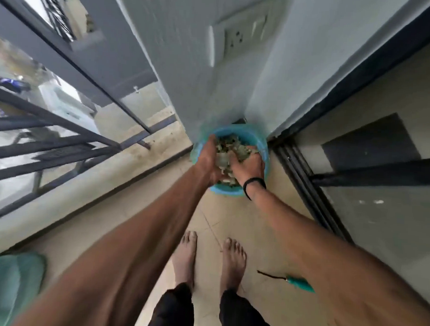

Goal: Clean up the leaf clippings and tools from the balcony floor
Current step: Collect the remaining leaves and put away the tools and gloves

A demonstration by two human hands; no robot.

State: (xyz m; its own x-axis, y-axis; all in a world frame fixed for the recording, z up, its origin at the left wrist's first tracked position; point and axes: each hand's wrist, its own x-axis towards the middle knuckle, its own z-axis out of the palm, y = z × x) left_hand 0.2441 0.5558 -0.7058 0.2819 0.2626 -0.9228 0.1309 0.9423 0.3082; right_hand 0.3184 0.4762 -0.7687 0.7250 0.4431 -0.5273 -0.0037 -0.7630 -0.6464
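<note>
Balcony floor (222,216), beige tile. I see left hand (209,160) and right hand (246,167) cupped together around pale green leaf clippings (230,146) over round blue plastic bucket (264,146). Advice: release low inside rim. Teal-handled tool (298,282) remains on floor.

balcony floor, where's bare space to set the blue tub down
Bare tile lies between the feet and the blue tub, and left toward the railing kerb. Crowded: the teal tool on the right, the green object at far left.
</note>
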